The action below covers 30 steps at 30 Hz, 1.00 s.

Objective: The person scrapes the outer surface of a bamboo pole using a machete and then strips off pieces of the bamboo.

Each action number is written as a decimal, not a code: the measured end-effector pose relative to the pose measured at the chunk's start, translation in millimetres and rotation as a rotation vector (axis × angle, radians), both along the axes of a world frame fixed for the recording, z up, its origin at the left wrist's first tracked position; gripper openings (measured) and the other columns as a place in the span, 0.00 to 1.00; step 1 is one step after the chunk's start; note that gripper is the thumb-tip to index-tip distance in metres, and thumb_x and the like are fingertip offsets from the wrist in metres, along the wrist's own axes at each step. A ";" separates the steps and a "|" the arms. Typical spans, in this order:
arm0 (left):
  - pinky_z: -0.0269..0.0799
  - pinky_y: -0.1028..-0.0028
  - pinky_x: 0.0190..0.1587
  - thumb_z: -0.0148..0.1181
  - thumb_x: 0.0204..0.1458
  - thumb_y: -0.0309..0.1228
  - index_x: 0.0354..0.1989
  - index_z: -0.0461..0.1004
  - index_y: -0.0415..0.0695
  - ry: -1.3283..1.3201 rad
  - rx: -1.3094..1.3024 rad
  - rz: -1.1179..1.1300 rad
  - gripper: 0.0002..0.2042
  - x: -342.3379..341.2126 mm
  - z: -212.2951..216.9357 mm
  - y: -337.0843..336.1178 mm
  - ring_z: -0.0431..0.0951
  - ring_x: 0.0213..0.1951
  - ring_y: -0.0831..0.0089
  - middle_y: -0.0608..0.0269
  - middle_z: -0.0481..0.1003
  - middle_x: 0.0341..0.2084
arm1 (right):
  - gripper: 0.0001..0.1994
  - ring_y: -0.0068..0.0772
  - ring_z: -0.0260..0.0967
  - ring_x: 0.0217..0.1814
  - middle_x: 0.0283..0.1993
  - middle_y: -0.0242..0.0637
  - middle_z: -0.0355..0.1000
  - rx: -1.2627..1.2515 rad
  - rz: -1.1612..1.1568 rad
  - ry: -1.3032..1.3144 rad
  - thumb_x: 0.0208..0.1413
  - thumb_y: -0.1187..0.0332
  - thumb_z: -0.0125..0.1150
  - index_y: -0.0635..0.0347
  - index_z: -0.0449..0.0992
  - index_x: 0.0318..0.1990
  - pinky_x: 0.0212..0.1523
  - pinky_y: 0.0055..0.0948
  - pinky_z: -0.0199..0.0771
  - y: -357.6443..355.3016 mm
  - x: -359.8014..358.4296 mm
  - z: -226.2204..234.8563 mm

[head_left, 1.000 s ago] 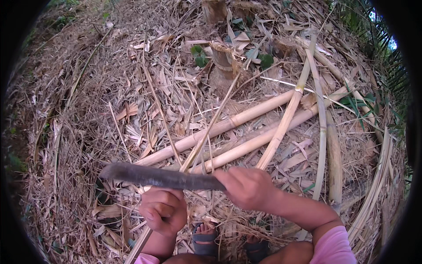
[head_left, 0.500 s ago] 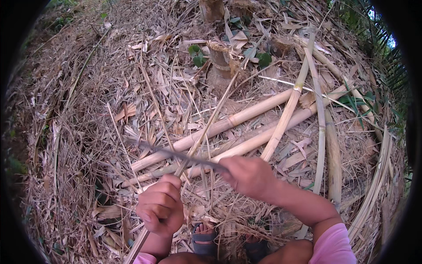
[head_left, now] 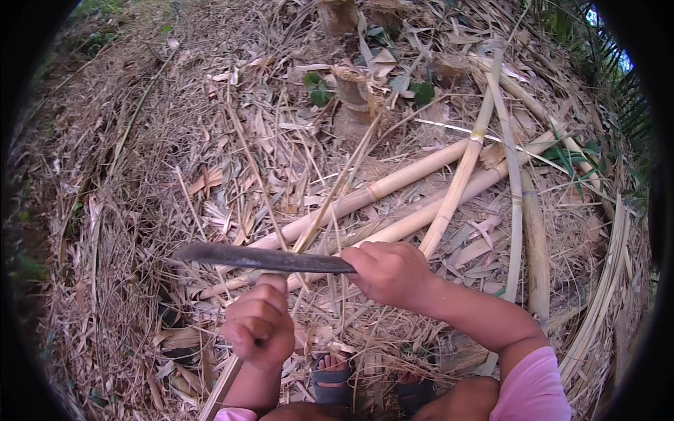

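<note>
- Wears dark sandals (head_left: pixel 332 384) at the near edge of the dry ground (head_left: pixel 126 231).
- Grips a pale strip (head_left: pixel 222 390) in the curled left hand (head_left: pixel 258 324), slanting away from the near edge.
- Clasps a dark knife (head_left: pixel 270 258) by one end in the closed right hand (head_left: pixel 390 275), crossing above the strip.
- Shows poles (head_left: pixel 421 168) lying crossed toward the right edge.
- Shows stumps (head_left: pixel 353 95) near the far edge.
</note>
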<state>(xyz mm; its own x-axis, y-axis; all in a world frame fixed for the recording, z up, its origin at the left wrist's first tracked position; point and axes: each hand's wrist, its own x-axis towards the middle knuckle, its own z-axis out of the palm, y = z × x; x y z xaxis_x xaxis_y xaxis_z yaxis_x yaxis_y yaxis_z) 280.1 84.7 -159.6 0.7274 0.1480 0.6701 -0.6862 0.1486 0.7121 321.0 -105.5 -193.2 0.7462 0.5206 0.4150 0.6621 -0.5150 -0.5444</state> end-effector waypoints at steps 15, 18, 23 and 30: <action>0.54 0.68 0.29 0.29 0.65 0.38 0.11 0.48 0.50 -0.061 0.010 -0.053 0.25 11.1 17.1 -9.1 0.50 0.14 0.74 0.70 0.50 0.07 | 0.24 0.24 0.61 0.17 0.26 0.40 0.68 1.239 0.264 1.550 0.62 0.62 0.44 0.72 0.61 0.60 0.19 0.24 0.66 -38.2 -5.2 22.8; 0.53 0.68 0.28 0.30 0.65 0.38 0.11 0.49 0.50 -0.055 0.017 -0.077 0.24 12.8 20.2 -10.2 0.50 0.15 0.74 0.71 0.50 0.08 | 0.35 0.31 0.70 0.26 0.40 0.43 0.68 1.163 0.385 1.482 0.54 0.73 0.51 0.65 0.48 0.70 0.32 0.30 0.75 -41.3 -5.9 19.8; 0.50 0.68 0.27 0.30 0.65 0.37 0.11 0.49 0.50 -0.091 0.031 -0.144 0.25 23.6 31.8 -5.5 0.49 0.14 0.74 0.70 0.49 0.08 | 0.37 0.34 0.75 0.38 0.47 0.41 0.66 0.829 0.259 1.334 0.59 0.77 0.51 0.57 0.41 0.73 0.43 0.33 0.77 -36.7 -19.1 27.3; 0.49 0.68 0.25 0.32 0.64 0.37 0.10 0.47 0.49 -0.105 0.018 -0.143 0.25 27.7 37.4 -7.3 0.47 0.13 0.74 0.69 0.49 0.07 | 0.11 0.33 0.69 0.22 0.22 0.37 0.68 0.361 -0.143 0.347 0.65 0.68 0.50 0.66 0.69 0.49 0.24 0.32 0.68 -27.4 -24.2 25.5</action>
<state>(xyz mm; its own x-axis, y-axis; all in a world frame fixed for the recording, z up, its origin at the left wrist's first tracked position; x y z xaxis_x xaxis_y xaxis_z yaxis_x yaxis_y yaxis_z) 307.8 77.4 -122.2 0.6663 0.0356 0.7448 -0.7295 0.2379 0.6413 296.9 -132.8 -167.8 0.9249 0.2723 0.2652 0.3480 -0.3262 -0.8789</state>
